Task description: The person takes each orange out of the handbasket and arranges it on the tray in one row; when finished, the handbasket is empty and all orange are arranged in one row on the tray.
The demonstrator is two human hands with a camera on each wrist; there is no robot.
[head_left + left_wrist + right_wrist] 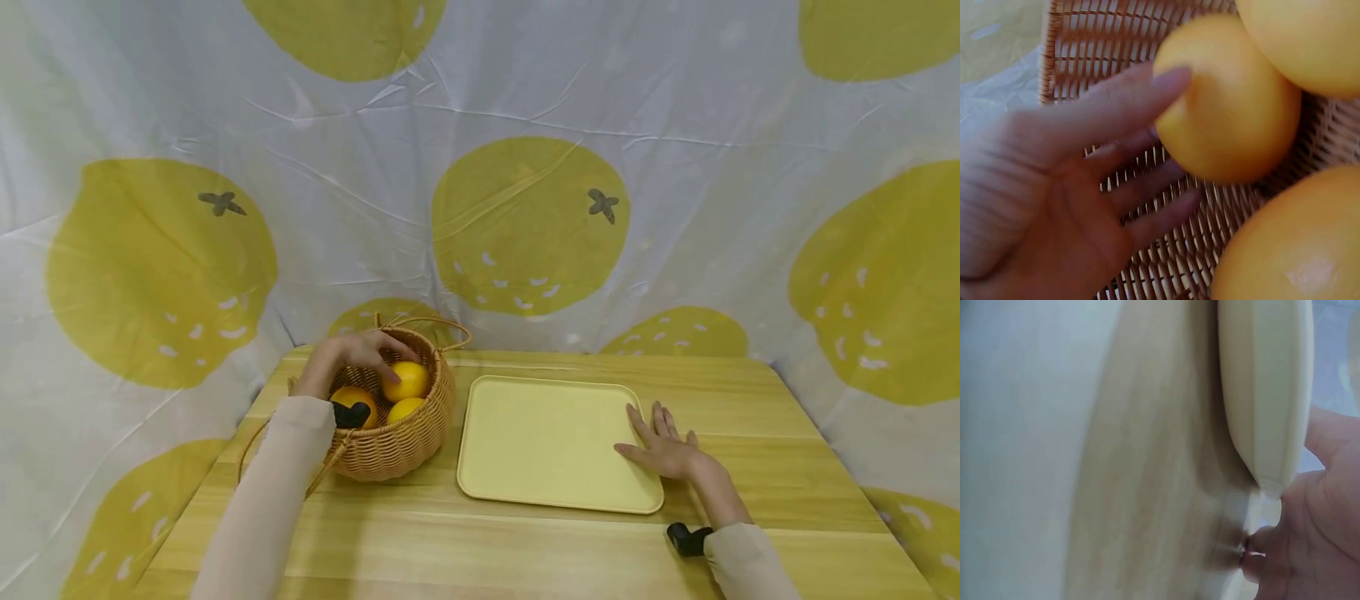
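Now: left hand in the fruit basket, right hand at the tray edge

Left hand (356,350) is down inside the basket, thumb tip on one orange-yellow fruit (1241,119), other visible fingers loose and apart beside it, lying over the woven side; grip not closed round the fruit. Right hand (666,454) is spread at the tray's right edge, thumb and one finger over the tray, the rest past the rim; close-up is blurred, can't tell how firmly it presses.

Two more fruits sit in the basket with the first: one near the left wrist (358,398), one by the near right wall (406,409). Wicker basket (408,450) is round, upright, with a thin looped handle (431,318) sticking out at the far side. Pale yellow tray (555,442), rectangular with rounded corners, lies just right of the basket, apart from it.

Both on a wood-grain worktop (570,554), basket toward the left, tray around the middle. Pale sleeves on both arms, left (266,492) and right (750,558); black device at each wrist, left (351,415) and right (686,539). Behind and at the sides: creased whitish cloth (375,217) printed with big yellow fruit shapes.
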